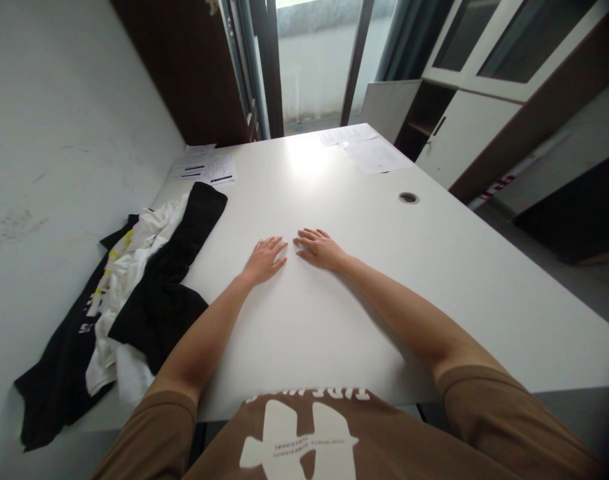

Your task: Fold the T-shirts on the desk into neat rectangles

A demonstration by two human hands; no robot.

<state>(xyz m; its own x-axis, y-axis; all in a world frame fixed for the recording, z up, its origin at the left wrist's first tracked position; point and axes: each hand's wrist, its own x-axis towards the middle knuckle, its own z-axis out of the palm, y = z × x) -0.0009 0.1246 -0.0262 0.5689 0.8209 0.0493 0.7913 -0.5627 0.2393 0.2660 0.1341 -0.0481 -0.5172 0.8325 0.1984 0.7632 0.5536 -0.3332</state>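
My left hand point(267, 259) lies flat on the white table point(304, 333), fingers slightly apart and nothing in it. Just to its right, my right hand point(319, 248) rests palm down on the same surface, fingers spread and holding nothing. A small gap separates the fingertips of the two hands. Left of my left forearm is a heap of clothes: a black garment point(167, 293) on top, crumpled white cloth point(119, 287) beside it, and a black garment with white and yellow print point(64, 373) along the wall. Neither hand touches the heap.
Printed papers point(221, 168) lie at the table's far left corner, and more sheets point(377, 155) at the far right. A round cable hole point(409, 198) is set in the tabletop. A white cabinet point(471, 127) with one door open stands beyond, near a glass door point(314, 60).
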